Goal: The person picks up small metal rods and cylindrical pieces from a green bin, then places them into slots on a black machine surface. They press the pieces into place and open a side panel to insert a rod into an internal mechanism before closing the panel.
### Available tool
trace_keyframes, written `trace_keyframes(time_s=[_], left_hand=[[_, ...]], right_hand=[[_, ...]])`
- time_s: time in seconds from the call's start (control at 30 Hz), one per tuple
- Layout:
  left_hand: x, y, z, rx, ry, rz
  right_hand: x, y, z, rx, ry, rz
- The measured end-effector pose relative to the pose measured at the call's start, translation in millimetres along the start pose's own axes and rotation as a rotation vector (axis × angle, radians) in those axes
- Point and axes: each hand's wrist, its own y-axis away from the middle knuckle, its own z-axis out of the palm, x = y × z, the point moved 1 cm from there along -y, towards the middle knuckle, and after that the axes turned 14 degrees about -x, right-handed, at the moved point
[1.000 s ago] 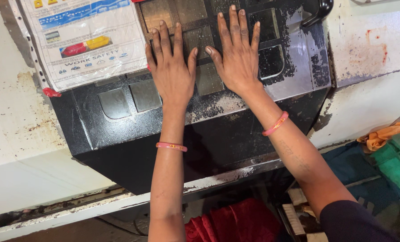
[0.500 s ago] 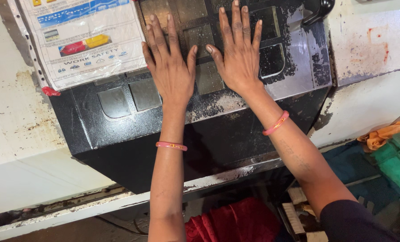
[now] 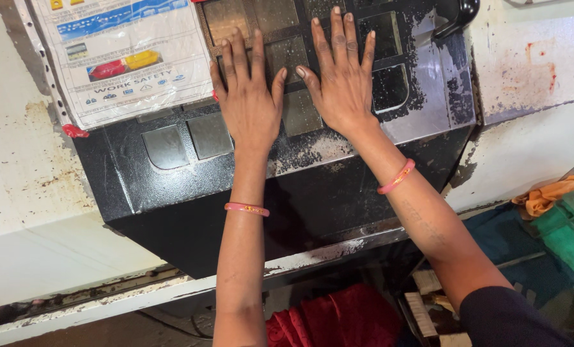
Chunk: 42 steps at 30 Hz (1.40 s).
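I look down from a head camera at my two bare arms reaching up the picture. My left hand [image 3: 248, 96] lies flat and released, fingers spread, palm down on a black machine panel [image 3: 171, 186]. My right hand [image 3: 341, 77] lies just beside it at three o'clock, equally flat and released, fingers pointing to twelve o'clock. The two thumbs almost meet; I cannot tell whether they touch. Neither hand grasps anything.

Under both palms sits a grid of worn square keys [image 3: 280, 54], dusty and brownish, filling the panel's upper middle. The panel's black paint is chipped around them. At nine o'clock from my left hand hangs a laminated safety sheet [image 3: 123, 58] with coloured pictures, overlapping the panel's upper left corner. At one o'clock from my right hand a black handle [image 3: 457, 16] curves at the panel's top edge. Each wrist wears a thin pink bangle [image 3: 246, 209].

At four o'clock, low and well apart from the panel, are an orange rag [image 3: 550, 195] and green crates [image 3: 569, 234]. Red cloth [image 3: 338, 318] shows at six o'clock.

To press well here, I judge I should keep both palms level, push evenly and straight into the sloping face, and avoid dragging across neighbouring keys.
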Motion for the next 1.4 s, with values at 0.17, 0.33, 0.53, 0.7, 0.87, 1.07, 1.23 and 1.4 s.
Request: trace_keyframes(time_s=[0.17,0.33,0.53,0.7,0.87,1.07,1.23,1.4], left_hand=[[-0.2,0.0,-1.4,-0.051,-0.006,-0.01],[-0.1,0.4,-1.6,-0.036,0.0,-0.007],[-0.1,0.4,-1.2,-0.04,0.003,-0.012],[0.6,-0.3,-0.7,-0.044,-0.002,-0.017],[0.5,-0.2,-0.8,-0.047,0.003,-0.018],[0.6,0.4,-1.6,-0.047,0.0,-0.018],[-0.2,2.0,-2.7,0.03,0.043,-0.018],[-1.0,1.5,-0.2,-0.045,-0.013,-0.037]], right_hand=[[0.3,-0.3,0.7,0.006,0.007,-0.006],[2.1,0.4,3.1,0.017,-0.002,-0.018],[3.3,2.8,2.7,0.177,-0.057,-0.056],[2.4,0.0,3.3,0.016,0.003,-0.013],[2.6,1.7,1.6,0.063,-0.022,-0.04],[1.9,2.9,0.5,0.059,-0.025,-0.037],[0.8,1.4,0.9,0.018,0.011,-0.014],[1.4,2.1,1.7,0.055,-0.006,-0.03]])
